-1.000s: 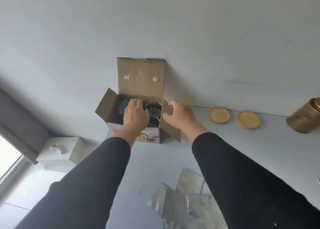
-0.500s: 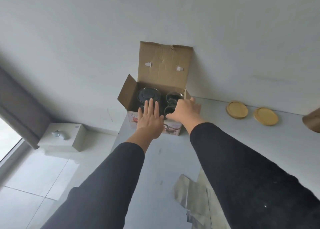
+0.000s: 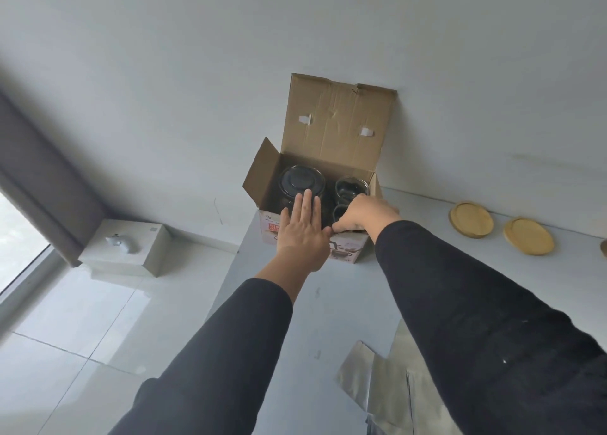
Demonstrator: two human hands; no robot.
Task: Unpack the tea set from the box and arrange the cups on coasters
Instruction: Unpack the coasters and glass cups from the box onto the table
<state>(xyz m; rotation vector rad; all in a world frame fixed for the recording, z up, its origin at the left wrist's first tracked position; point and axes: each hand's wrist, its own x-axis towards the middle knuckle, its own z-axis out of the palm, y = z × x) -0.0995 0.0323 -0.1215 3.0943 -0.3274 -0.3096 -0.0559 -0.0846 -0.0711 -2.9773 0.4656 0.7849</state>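
Note:
An open cardboard box stands at the table's far left against the wall, its lid upright. Inside on the left is a glass teapot with a dark lid; on the right, a glass cup at the back. My left hand lies flat with fingers straight against the box's front wall, fingertips at the teapot. My right hand reaches into the front right of the box and curls around a second glass cup, mostly hidden beneath it. Two round wooden coasters lie to the right.
The white table ends just left of the box. Silver foil bags lie near me. A brown canister's edge shows at far right. On the floor at left sits a white box beside a grey curtain.
My left hand drew back out of the box and now rests flat on its front. My right hand left the right flap and went down onto the near cup.

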